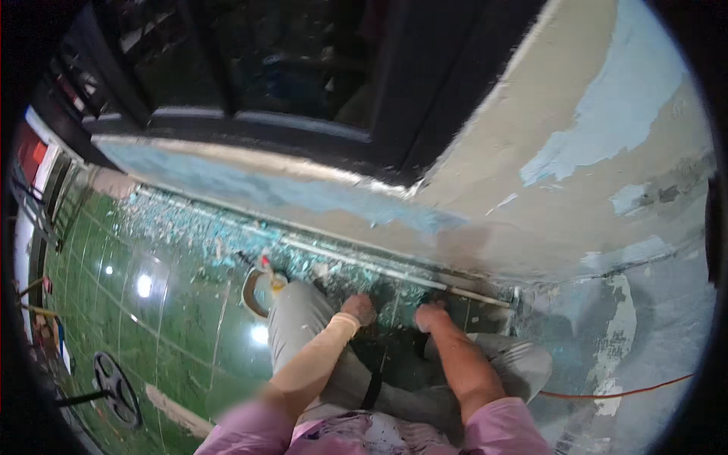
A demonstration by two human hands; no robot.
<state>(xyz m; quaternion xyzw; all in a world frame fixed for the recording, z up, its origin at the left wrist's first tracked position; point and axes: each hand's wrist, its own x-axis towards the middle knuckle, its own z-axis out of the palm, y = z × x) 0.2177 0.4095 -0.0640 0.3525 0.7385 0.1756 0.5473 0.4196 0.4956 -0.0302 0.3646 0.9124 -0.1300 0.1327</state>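
Note:
My left hand (359, 309) is low over the green tiled floor (186, 318), its fingers curled in. Just to its right, my right hand (430, 315) is also closed, near the foot of the wall. Whatever either hand may grip is hidden. Around and beyond both hands lie blue-green paint flakes (322, 277) and crumbs of debris. By my left knee sits a round ring-shaped object with a pale rim (250, 294). A small tool with a red and yellow handle (271, 274) leans at its edge.
A thin white pipe (364, 262) runs along the base of the peeling wall (485, 220). Above is a dark-framed window (303, 140). An orange cord (614, 393) crosses at right. A black spoked wheel (117, 390) stands at lower left.

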